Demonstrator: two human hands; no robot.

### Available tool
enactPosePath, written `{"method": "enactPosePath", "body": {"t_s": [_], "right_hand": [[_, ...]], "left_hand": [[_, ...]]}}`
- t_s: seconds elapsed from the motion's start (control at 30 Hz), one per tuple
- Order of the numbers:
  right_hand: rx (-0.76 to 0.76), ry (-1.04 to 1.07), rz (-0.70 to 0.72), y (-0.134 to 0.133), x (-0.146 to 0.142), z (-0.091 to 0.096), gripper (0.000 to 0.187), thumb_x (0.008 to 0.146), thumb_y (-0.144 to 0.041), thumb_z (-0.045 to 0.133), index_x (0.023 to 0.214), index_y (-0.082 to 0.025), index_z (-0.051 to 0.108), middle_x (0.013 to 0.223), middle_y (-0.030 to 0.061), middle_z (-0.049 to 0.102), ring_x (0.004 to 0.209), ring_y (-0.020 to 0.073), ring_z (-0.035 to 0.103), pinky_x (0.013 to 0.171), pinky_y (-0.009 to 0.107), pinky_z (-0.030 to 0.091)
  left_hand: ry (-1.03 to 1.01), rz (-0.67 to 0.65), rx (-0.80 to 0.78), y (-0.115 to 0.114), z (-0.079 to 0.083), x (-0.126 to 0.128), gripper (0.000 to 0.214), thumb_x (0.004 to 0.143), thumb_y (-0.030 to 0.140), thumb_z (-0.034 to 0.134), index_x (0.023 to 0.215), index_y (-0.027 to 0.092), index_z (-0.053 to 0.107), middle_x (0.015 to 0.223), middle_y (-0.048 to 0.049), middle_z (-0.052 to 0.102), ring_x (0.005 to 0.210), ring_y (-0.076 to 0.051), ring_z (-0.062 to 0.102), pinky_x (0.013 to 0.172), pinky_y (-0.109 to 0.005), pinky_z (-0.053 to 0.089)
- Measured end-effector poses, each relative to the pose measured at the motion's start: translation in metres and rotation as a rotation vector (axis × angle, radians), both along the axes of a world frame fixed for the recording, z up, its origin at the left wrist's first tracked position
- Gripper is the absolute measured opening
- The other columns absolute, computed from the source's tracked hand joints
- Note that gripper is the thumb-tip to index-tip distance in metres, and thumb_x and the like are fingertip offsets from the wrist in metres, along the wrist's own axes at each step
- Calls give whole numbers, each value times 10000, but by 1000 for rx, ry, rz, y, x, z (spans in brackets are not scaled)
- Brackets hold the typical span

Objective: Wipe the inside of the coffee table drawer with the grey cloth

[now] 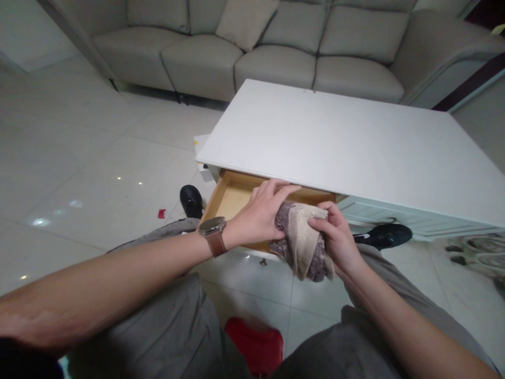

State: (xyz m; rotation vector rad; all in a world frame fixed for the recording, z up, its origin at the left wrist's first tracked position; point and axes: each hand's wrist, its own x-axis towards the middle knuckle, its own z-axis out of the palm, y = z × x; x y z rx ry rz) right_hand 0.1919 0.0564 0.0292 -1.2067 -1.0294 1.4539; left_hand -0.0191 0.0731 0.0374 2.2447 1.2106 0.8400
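A folded, rumpled beige and grey-brown cloth (302, 237) is held between my hands, above the front of an open wooden drawer (236, 189). My right hand (335, 231) pinches its right side, with the thumb lying on the beige part. At the left, my left hand (266, 210) has the cloth's edge between thumb and fingers, the fingers stretched out over the drawer. A watch with a brown strap (215, 237) is on my left wrist. The hands and cloth hide much of the drawer's inside.
The drawer belongs to a white low table (347, 142). Behind it stands a grey sofa (276, 63). A red seat-like object (256, 345) is below me, between my legs. Black shoes (389, 236) flank the drawer, and a white box (203, 145) stands by the table's left end.
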Motion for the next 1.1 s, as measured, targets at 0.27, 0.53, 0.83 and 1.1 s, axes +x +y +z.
{"method": "enactPosePath", "body": {"t_s": [0.27, 0.53, 0.83, 1.1], "right_hand": [[106, -232, 242, 2, 5, -2, 391, 714, -416, 846, 951, -260, 575, 871, -18, 601, 811, 181, 593, 746, 307, 495], [79, -368, 456, 9, 16, -5, 847, 591, -314, 922, 1323, -270, 498, 1194, 48, 692, 1092, 266, 670, 971, 408, 529], [-121, -84, 132, 11, 16, 4, 664, 576, -299, 891, 1167, -284, 588, 1013, -3, 739, 822, 225, 694, 710, 341, 561], [-39, -258, 115, 20, 25, -9, 638, 607, -370, 903, 1159, -259, 603, 973, 15, 732, 836, 245, 698, 748, 397, 579]], "left_hand": [[44, -263, -516, 1, -8, -2, 287, 721, 412, 839, 850, 167, 763, 770, -7, 739, 752, -202, 676, 687, -270, 459], [-234, -268, -747, 18, -9, -13, 558, 651, 305, 897, 1180, 184, 769, 1140, -56, 799, 1058, -251, 729, 954, -348, 530], [-400, -297, -1091, 26, 5, -38, 563, 596, 240, 911, 1131, 165, 751, 1087, -96, 796, 997, -245, 740, 924, -384, 582], [-515, -124, -1175, 21, 15, -34, 357, 581, 109, 885, 909, 130, 746, 959, -103, 792, 868, -229, 744, 842, -368, 590]]}}
